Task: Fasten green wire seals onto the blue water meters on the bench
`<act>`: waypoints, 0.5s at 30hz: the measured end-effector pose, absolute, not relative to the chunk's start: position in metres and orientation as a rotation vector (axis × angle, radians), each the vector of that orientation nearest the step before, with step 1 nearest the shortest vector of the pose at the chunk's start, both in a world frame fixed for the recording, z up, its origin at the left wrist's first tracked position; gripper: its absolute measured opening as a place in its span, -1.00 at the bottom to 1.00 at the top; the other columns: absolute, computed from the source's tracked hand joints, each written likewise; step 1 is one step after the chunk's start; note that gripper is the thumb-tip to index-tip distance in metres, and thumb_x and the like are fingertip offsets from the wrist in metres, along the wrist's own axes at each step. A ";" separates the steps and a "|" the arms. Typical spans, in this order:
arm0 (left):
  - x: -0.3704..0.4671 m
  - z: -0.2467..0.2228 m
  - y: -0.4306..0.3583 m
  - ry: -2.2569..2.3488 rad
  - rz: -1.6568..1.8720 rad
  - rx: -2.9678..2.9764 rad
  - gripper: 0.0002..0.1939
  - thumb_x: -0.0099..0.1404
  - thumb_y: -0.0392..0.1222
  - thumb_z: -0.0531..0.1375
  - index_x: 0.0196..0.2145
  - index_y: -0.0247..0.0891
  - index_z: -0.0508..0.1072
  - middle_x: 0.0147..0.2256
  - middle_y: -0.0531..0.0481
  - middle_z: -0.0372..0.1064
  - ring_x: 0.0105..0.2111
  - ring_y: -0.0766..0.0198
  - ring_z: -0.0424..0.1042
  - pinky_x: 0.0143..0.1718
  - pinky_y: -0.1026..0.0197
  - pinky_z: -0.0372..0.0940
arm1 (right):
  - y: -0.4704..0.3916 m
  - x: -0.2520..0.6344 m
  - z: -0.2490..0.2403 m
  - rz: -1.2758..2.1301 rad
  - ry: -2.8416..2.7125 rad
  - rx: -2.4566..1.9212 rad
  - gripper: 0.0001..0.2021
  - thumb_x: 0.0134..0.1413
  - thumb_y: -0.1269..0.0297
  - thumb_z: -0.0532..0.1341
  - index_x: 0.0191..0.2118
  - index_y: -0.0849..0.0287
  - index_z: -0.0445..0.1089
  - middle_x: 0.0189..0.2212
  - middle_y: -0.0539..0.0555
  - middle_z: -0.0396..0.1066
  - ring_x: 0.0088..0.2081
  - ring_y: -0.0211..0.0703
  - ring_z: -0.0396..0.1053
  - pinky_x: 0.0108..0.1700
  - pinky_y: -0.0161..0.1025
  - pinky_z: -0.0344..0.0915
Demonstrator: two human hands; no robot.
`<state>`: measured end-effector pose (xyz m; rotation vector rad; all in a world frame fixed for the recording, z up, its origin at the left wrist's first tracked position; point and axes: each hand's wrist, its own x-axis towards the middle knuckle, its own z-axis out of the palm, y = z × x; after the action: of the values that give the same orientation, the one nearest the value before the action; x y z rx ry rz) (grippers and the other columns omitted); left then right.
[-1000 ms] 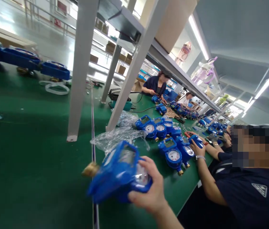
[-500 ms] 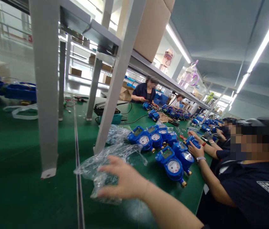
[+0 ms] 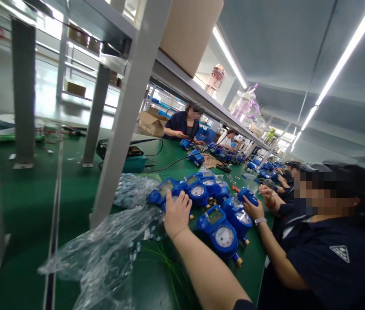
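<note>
My right hand [image 3: 177, 213] reaches in from the lower right and lies over a blue water meter [image 3: 163, 191]. Its fingers are bent round the round dial part, which they mostly hide; the small display window shows beyond them. This meter stands at the left end of a cluster of similar blue water meters [image 3: 198, 190] with white dials and brass ends. Nearer to me, to the right of my forearm, sits another blue meter [image 3: 223, 237]. A crumpled clear plastic bag [image 3: 104, 249] spreads over the table left of my arm. My left hand is out of view.
Grey shelf posts [image 3: 127, 116] stand on the green table [image 3: 75, 193]. Behind one are a teal-and-black device [image 3: 133, 162] with a cable and more plastic wrap [image 3: 130, 189]. Thin green strands [image 3: 169, 267] lie below my forearm. A co-worker [image 3: 314, 241] at right holds a blue meter.
My right hand has moved from above the plastic bag, fingers spread, to the leftmost meter and closed on it. The bag now stretches further toward me. The view has shifted slightly.
</note>
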<state>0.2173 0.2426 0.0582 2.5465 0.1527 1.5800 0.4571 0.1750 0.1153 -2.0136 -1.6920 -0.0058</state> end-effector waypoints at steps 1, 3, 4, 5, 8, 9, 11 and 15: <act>0.227 0.059 0.256 0.185 1.590 2.547 -0.61 0.37 -0.25 -0.07 -0.42 -0.04 0.51 -0.20 0.14 0.40 -0.15 0.16 0.45 -0.37 0.18 0.45 | 0.164 0.472 0.121 0.006 -1.682 -2.019 -0.71 0.21 0.14 0.09 0.02 0.04 0.28 0.08 0.13 0.22 0.00 -0.10 0.27 0.03 -0.02 0.26; 0.241 0.055 0.275 0.237 1.609 2.557 -0.52 0.37 -0.31 -0.15 -0.42 -0.07 0.52 -0.24 0.13 0.42 -0.15 0.21 0.45 -0.40 0.24 0.44 | 0.147 0.497 0.130 0.028 -1.658 -2.029 -0.68 0.21 0.11 0.08 0.05 0.02 0.26 0.10 0.13 0.19 0.03 -0.07 0.25 0.06 0.01 0.23; 0.247 0.051 0.281 0.259 1.615 2.566 -0.54 0.35 -0.34 -0.14 -0.40 -0.08 0.52 -0.25 0.11 0.43 -0.16 0.21 0.46 -0.42 0.25 0.44 | 0.141 0.507 0.132 0.039 -1.645 -2.032 -0.65 0.21 0.09 0.07 0.07 0.02 0.24 0.12 0.14 0.18 0.04 -0.06 0.24 0.08 0.04 0.20; 0.252 0.046 0.286 0.296 1.621 2.584 -0.58 0.34 -0.36 -0.10 -0.36 -0.08 0.52 -0.26 0.09 0.44 -0.18 0.21 0.47 -0.45 0.25 0.44 | 0.137 0.515 0.133 0.050 -1.632 -2.032 -0.62 0.21 0.06 0.07 0.10 0.02 0.21 0.13 0.14 0.17 0.06 -0.04 0.23 0.10 0.06 0.18; 0.260 0.033 0.294 0.524 1.668 2.685 -0.65 0.34 -0.33 -0.08 -0.21 -0.21 0.50 -0.29 0.00 0.45 -0.23 0.15 0.49 -0.47 0.18 0.41 | 0.132 0.524 0.129 0.078 -1.608 -2.009 -0.52 0.20 -0.05 0.02 0.19 -0.05 0.08 0.18 0.12 0.12 0.11 0.01 0.19 0.14 0.14 0.11; 0.261 0.031 0.296 0.572 1.677 2.718 -0.62 0.36 -0.30 -0.13 -0.19 -0.27 0.49 -0.29 -0.02 0.44 -0.24 0.13 0.49 -0.47 0.17 0.39 | 0.135 0.522 0.127 0.083 -1.608 -1.991 -0.49 0.19 -0.07 0.00 0.21 -0.08 0.04 0.19 0.11 0.10 0.12 0.02 0.17 0.15 0.17 0.08; 0.256 0.034 0.295 0.526 1.666 2.763 -0.61 0.37 -0.27 -0.12 -0.21 -0.24 0.51 -0.28 -0.01 0.44 -0.25 0.11 0.50 -0.48 0.18 0.38 | 0.148 0.508 0.120 0.084 -1.627 -1.941 -0.48 0.18 -0.09 0.00 0.22 -0.09 0.01 0.19 0.10 0.09 0.13 0.03 0.16 0.15 0.20 0.06; 0.224 0.040 0.262 0.188 1.569 2.772 -0.65 0.24 -0.33 0.12 -0.31 0.21 0.53 -0.26 0.14 0.48 -0.18 0.11 0.48 -0.46 0.18 0.49 | 0.200 0.445 0.100 0.058 -1.704 -1.834 -0.60 0.19 0.02 0.06 0.12 -0.02 0.19 0.15 0.14 0.15 0.09 -0.03 0.19 0.11 0.07 0.16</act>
<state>0.2242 0.2617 0.0399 2.7722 0.1880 1.5686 0.4453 0.1997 0.0997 -1.8340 -1.7043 0.0584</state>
